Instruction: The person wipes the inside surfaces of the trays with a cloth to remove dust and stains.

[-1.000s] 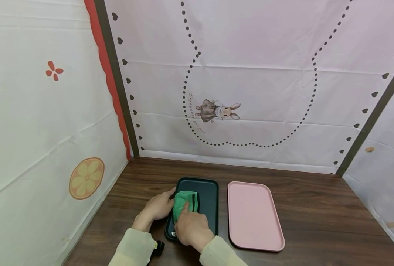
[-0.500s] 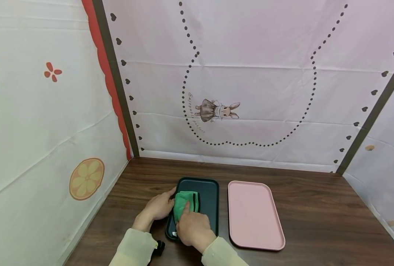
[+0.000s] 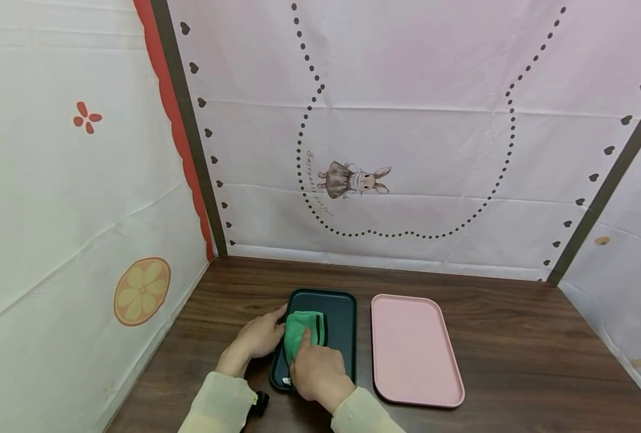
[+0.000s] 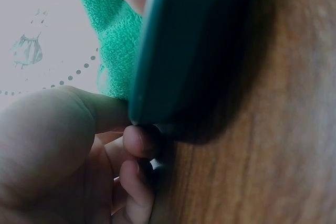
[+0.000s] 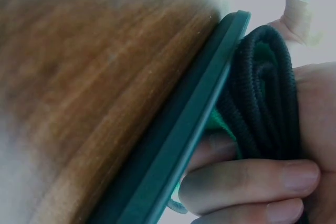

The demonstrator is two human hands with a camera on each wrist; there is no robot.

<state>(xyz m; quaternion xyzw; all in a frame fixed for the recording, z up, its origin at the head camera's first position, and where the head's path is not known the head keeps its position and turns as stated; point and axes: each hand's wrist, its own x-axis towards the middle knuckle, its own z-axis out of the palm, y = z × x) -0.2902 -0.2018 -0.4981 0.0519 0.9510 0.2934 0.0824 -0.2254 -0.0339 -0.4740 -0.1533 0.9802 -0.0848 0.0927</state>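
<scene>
A dark green rectangular tray (image 3: 339, 319) lies on the wooden table, with a folded green towel (image 3: 297, 328) on its left part. The towel has a dark stripe and dark edging. At the tray's left side, my left hand (image 3: 257, 338) pinches the rim; in the left wrist view the thumb lies over it and curled fingers (image 4: 137, 142) sit below. My right hand (image 3: 320, 370) grips the towel's near right part, index finger stretched across the top. The right wrist view shows its other fingers (image 5: 241, 182) curled against the towel's dark folded edge (image 5: 262, 98).
A pink rectangular tray (image 3: 414, 352) lies just to the right of the dark one on the table (image 3: 526, 361). Printed white cloth walls (image 3: 407, 138) enclose the table at the back and both sides. A small black object (image 3: 258, 404) shows by the left sleeve.
My right hand and the towel have slid slightly to the right over the dark tray. The left hand keeps its hold on the rim, and both trays stay in place.
</scene>
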